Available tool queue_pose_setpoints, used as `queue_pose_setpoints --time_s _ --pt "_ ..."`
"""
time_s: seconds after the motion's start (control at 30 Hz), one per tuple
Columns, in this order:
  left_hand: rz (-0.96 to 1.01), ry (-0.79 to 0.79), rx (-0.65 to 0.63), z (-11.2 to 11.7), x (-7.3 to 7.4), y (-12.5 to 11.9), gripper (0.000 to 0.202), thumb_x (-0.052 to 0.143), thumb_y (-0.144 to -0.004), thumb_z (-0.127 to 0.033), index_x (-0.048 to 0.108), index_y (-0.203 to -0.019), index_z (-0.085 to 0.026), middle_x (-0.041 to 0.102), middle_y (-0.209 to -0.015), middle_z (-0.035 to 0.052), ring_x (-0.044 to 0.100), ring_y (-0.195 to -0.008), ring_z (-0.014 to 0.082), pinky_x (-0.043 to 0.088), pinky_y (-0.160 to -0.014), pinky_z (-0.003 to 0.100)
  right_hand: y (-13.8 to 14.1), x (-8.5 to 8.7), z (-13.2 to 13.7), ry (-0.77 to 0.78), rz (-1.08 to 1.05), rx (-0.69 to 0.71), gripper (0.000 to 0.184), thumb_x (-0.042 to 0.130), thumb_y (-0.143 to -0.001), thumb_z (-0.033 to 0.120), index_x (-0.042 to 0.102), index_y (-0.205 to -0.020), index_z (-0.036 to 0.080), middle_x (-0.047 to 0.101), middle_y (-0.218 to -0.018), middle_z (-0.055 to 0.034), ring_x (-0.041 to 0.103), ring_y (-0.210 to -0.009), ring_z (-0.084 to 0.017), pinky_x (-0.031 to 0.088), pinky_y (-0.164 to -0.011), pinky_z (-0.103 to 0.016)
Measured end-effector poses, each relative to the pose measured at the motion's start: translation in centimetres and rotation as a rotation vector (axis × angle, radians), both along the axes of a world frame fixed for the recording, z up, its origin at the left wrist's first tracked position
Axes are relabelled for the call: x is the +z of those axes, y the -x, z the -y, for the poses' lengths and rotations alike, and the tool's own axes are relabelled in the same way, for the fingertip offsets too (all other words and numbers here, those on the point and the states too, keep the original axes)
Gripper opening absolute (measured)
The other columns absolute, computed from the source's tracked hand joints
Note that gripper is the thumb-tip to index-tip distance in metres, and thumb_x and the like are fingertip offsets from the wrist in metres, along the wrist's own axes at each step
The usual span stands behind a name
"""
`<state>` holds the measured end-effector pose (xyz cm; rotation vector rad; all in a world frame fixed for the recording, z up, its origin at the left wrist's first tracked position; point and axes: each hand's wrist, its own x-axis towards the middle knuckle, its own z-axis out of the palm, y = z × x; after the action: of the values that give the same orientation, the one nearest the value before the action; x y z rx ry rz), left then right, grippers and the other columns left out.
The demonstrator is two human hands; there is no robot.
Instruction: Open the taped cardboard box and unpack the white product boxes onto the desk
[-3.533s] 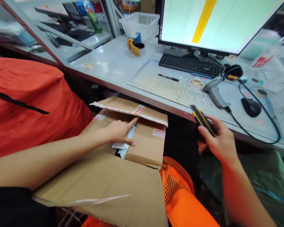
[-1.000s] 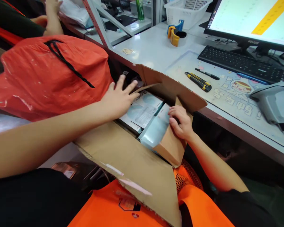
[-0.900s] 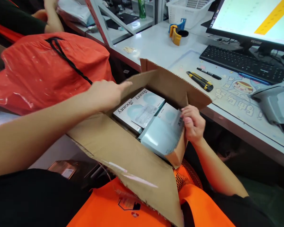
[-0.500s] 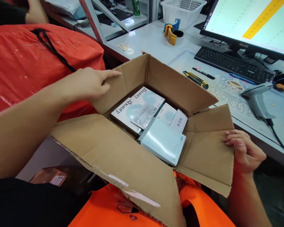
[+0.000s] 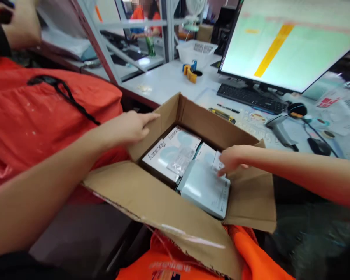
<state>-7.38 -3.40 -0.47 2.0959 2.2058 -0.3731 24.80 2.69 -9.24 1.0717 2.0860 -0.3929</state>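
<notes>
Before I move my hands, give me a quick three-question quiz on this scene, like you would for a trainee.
1. Which hand has its fingers over the pale boxes inside the open carton? A) left B) right C) neither
2. True or false: the yellow-and-black utility knife lies inside the carton.
3. Fill in the blank: behind the keyboard, at the back of the desk, stands a ____.

Key:
1. B, the right hand.
2. False; the utility knife lies on the desk, beyond the carton's far flap.
3. Monitor.
</notes>
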Motion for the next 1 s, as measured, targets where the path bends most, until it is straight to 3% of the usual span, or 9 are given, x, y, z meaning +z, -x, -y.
queue_pose_setpoints --time_s 0.17,0.3,0.4,0.53,0.67,0.73,0.83,0.93,1.0 --pt "0.03 -0.027 -0.008 -0.5 -1.3 2.5 0.07 0.035 -0.103 -0.032 0.033 -0.172 -0.028 0.077 -0.116 0.0148 0.073 -0.088 0.0282 0.048 -0.075 0.031 6.5 -2.3 -1.2 0.158 -0.069 0.008 0.048 0.084 -0.083 0.057 0.079 -0.094 0.011 0.075 -0.084 -0.0093 0.073 -0.082 -0.026 0.056 -0.077 -0.035" --pt "0.142 -0.054 -0.005 -0.2 -1.8 4.3 0.068 0.029 -0.105 -0.034 0.033 -0.172 -0.025 0.076 -0.105 0.014 0.07 -0.082 0.0264 0.045 -0.072 0.03 3.5 -3.5 0.0 0.178 -0.34 -0.059 0.07 0.081 -0.08 0.069 0.067 -0.122 0.015 0.072 -0.116 -0.0113 0.068 -0.102 -0.026 0.051 -0.079 -0.031" --pt "0.166 -0.042 0.029 -0.3 -2.0 4.6 0.069 0.026 -0.104 -0.037 0.034 -0.172 -0.024 0.074 -0.1 0.0139 0.069 -0.081 0.0274 0.043 -0.071 0.029 0.5 -3.5 0.8 0.297 -0.586 -0.204 0.078 0.087 -0.071 0.067 0.054 -0.123 0.02 0.065 -0.11 -0.0046 0.062 -0.095 -0.022 0.047 -0.071 -0.029" --pt "0.11 -0.021 0.069 -1.0 -2.6 4.8 0.073 0.023 -0.102 -0.042 0.033 -0.172 -0.023 0.072 -0.098 0.0148 0.069 -0.081 0.0306 0.042 -0.07 0.031 -2.1 -1.6 1.1 0.381 -0.755 -0.199 0.082 0.094 -0.064 0.055 0.045 -0.122 0.024 0.057 -0.096 0.0031 0.055 -0.086 -0.017 0.044 -0.071 -0.028" --pt "0.1 -0.015 0.064 -1.2 -3.5 5.7 0.076 0.02 -0.101 -0.046 0.03 -0.173 -0.025 0.071 -0.095 0.0139 0.071 -0.083 0.0329 0.044 -0.072 0.032 -5.5 3.4 -1.1 0.318 -1.235 -0.22 0.074 0.087 -0.075 0.054 0.041 -0.126 0.028 0.063 -0.11 -0.0011 0.06 -0.09 -0.018 0.051 -0.074 -0.029" --pt "0.099 -0.041 0.059 -1.1 -4.0 6.2 0.076 0.019 -0.102 -0.047 0.03 -0.173 -0.026 0.071 -0.092 0.0126 0.07 -0.081 0.0329 0.043 -0.071 0.033 -8.1 6.1 -3.6 0.208 -1.533 -0.395 0.075 0.083 -0.079 0.056 0.035 -0.132 0.032 0.065 -0.113 -0.0026 0.065 -0.089 -0.02 0.055 -0.073 -0.031" --pt "0.104 -0.065 0.047 -0.8 -4.2 6.5 0.074 0.018 -0.103 -0.047 0.033 -0.172 -0.025 0.071 -0.089 0.0112 0.07 -0.08 0.0334 0.043 -0.07 0.033 -12.4 8.4 -8.1 -0.266 -1.727 -0.745 0.072 0.07 -0.088 0.054 0.03 -0.144 0.032 0.067 -0.118 -0.0063 0.07 -0.099 -0.024 0.06 -0.077 -0.034" --pt "0.144 -0.056 0.041 -0.8 -4.0 6.6 0.073 0.021 -0.104 -0.047 0.034 -0.172 -0.023 0.073 -0.094 0.0116 0.071 -0.084 0.0344 0.045 -0.073 0.034 -16.1 7.8 -12.3 -0.644 -1.529 -0.993 0.061 0.047 -0.101 0.043 0.027 -0.155 0.024 0.068 -0.129 -0.0138 0.07 -0.114 -0.027 0.062 -0.082 -0.035" --pt "0.163 -0.047 0.051 -0.8 -4.0 6.6 0.074 0.024 -0.103 -0.047 0.033 -0.172 -0.023 0.074 -0.097 0.0114 0.071 -0.084 0.0342 0.045 -0.074 0.034 -18.0 6.4 -14.2 -0.761 -1.27 -1.02 0.061 0.04 -0.103 0.04 0.025 -0.158 0.018 0.067 -0.137 -0.0174 0.072 -0.112 -0.026 0.062 -0.079 -0.033"
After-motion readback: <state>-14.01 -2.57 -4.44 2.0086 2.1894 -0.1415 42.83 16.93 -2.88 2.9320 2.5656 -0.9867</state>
